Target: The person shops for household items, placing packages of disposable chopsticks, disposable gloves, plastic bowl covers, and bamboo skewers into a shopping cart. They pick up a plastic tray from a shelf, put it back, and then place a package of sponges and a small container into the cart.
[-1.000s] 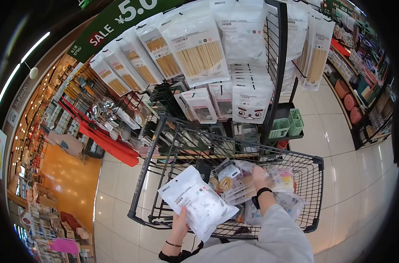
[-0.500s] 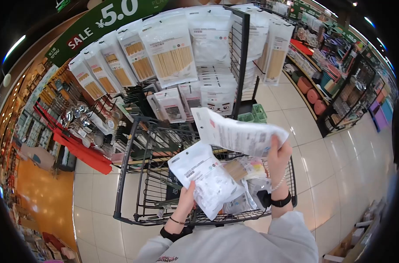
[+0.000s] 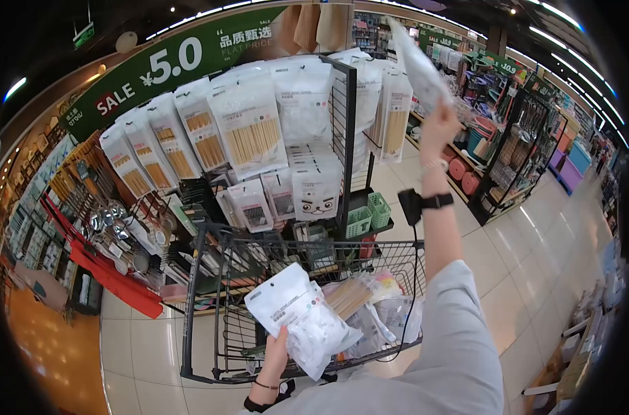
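The grip of the left hand (image 3: 276, 354) is closed on the edge of a white bowl-cover packet (image 3: 304, 325), held over the near side of a black shopping cart (image 3: 192, 304), while a second white packet (image 3: 419, 66) is pinched by its lower end in the right hand (image 3: 440, 126), raised high to the right of the cart. Pale floor tiles (image 3: 487, 277) are laid around the cart in a brightly lit shop. Beyond it, a display rack (image 3: 345, 138) is hung with packets of wooden chopsticks (image 3: 248, 138) and topped by a green sale sign (image 3: 165, 62); metal ladles (image 3: 110, 214) are hung to the cart's left. Just beyond the cart's far right corner, green baskets (image 3: 359, 221) are set on a low shelf. Inside the cart, a pack of wooden sticks (image 3: 349, 294) is piled beside clear plastic bags (image 3: 401, 315); the contents of the bags cannot be made out. The left forearm is angled up from the cart's near edge, its thumb laid over the packet. The right arm is stretched upward past the cart, its wrist circled by a black band (image 3: 437, 201). The raised packet is turned nearly edge-on and blurred.
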The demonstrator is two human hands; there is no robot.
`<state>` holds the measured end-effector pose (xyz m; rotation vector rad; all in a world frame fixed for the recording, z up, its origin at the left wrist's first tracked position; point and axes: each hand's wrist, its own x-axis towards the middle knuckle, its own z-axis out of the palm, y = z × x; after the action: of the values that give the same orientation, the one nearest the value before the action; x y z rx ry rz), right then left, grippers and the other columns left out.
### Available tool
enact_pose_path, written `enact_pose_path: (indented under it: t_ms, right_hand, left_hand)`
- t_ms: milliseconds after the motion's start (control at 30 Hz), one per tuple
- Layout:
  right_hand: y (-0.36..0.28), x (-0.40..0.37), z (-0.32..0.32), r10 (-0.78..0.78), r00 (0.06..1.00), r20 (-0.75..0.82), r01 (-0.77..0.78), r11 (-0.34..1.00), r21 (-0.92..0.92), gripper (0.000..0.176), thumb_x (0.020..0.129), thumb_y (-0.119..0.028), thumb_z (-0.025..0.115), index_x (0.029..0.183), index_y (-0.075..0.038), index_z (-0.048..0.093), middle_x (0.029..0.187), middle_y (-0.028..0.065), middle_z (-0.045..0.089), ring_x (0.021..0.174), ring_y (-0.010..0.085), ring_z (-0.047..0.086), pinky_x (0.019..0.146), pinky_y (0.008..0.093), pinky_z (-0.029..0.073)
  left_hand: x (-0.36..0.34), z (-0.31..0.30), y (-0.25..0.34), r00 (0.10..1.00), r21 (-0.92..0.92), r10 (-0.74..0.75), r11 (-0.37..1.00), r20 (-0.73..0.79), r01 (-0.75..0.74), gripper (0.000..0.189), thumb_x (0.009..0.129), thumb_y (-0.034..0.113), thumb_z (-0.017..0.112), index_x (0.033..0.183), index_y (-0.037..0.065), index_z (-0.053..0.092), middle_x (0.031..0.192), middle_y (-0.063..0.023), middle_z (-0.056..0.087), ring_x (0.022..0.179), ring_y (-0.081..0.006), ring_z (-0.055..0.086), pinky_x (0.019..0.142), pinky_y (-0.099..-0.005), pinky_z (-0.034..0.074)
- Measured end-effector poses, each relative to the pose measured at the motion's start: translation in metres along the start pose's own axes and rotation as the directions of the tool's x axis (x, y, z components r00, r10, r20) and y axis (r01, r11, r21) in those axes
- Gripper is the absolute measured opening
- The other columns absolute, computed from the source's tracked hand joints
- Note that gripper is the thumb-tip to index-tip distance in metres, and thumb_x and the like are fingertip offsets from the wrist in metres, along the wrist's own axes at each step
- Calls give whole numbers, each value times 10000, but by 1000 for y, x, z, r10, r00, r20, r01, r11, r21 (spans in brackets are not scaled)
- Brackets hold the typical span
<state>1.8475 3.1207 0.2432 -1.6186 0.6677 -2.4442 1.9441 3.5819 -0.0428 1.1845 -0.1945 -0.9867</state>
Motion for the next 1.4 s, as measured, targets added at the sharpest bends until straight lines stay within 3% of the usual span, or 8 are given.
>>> enact_pose_path:
  t_ms: [33,133,733,1033,1167,1300,1367,1400]
  right_hand:
    - [-6,-2,22,-115,990,85,98,978,182,287,802,2,478,1076,-11,564,1059,146,596,967,258,568,826,327,420]
    - [11,-29,52,-389,807,444,443,896,-20,363,742,55,479,1065,-72,586,1155,86,551,1139,286,453,1000,401,307]
    - [66,-63,33,-484,673,560,509,852,125,327,641,114,519,907,-54,607,1101,43,584,1156,256,451,989,444,342]
    - [91,-42,46,-436,641,632,395,893,217,299,710,107,466,931,-42,603,1082,62,594,1141,285,460,995,435,335]
    - [102,-53,59,-107,414,904,426,900,-89,433,700,-10,587,1130,-45,543,1227,72,507,1222,310,361,1029,419,257]
    - [64,-82,25,-16,439,898,-35,999,35,448,704,-113,646,1124,-6,528,1124,190,547,1044,311,520,896,352,402]
    - [34,-117,-11,-104,373,922,-75,987,141,387,721,-118,644,1072,14,545,976,180,607,888,252,595,765,332,465]
    - [2,-127,-36,96,130,987,-415,909,-34,366,728,-133,648,1040,33,552,865,156,631,816,195,610,701,317,482]
  left_hand:
    - [-2,-2,-1,1000,3,14,1000,2,-14,387,922,189,425,1223,-52,382,1196,-135,487,1052,-233,507,879,-342,424]
    - [-10,-8,-6,999,-23,29,999,-46,-30,394,925,189,419,1236,-45,363,1191,-136,490,1060,-238,503,879,-351,425]
    - [-8,-7,-31,979,8,-63,998,-196,65,372,925,184,418,1211,-53,386,1171,-138,500,1037,-244,517,867,-366,434]
    - [1,6,-34,976,14,-84,996,-200,89,374,926,186,415,1219,-45,385,1183,-136,495,1055,-242,506,888,-359,420]
    - [5,15,-33,987,47,-73,996,-143,80,381,926,189,416,1224,-45,380,1185,-133,493,1052,-239,506,883,-355,422]
    - [7,28,-24,988,38,-36,998,-152,42,385,924,196,422,1227,-37,378,1194,-130,484,1061,-230,498,892,-355,413]
    - [9,29,-20,986,-20,-54,998,-157,51,396,924,201,427,1241,-28,362,1212,-126,470,1079,-231,486,900,-358,406]
    - [11,36,-12,988,-57,19,998,-156,-28,392,928,202,421,1230,-42,366,1201,-123,477,1064,-216,490,892,-339,403]
